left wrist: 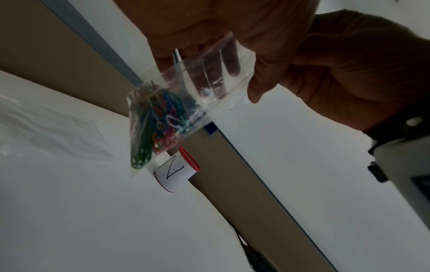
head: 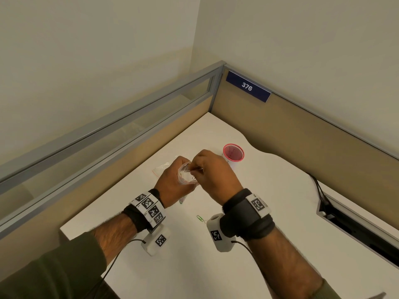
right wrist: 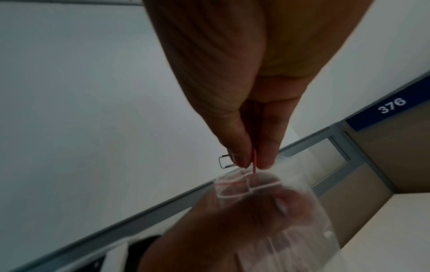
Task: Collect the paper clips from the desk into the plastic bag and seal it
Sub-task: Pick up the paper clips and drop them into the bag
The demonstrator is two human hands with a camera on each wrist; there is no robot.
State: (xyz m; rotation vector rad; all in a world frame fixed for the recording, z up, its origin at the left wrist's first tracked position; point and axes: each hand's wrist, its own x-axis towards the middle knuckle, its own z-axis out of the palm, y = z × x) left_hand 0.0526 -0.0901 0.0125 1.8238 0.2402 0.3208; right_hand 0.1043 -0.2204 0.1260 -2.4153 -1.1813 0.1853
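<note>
My left hand [head: 176, 176] grips a small clear plastic bag [head: 187, 177] by its top and holds it above the white desk [head: 280, 212]. Its mouth [right wrist: 242, 185] stands open. Several coloured paper clips [left wrist: 160, 127] lie bunched in the bag's bottom corner. My right hand [head: 199, 167] hovers right over the mouth, thumb and finger pinching a red clip [right wrist: 254, 162] and a grey clip [right wrist: 225, 162]. The red clip's tip reaches the opening. A green paper clip [head: 200, 218] lies on the desk between my wrists.
A red mesh cup [head: 233, 152] wrapped in a white paper label stands behind my right hand. Another clear bag [left wrist: 53, 132] lies flat on the desk to the left. Partition walls close the far sides; a cable slot [head: 356, 225] opens at the right.
</note>
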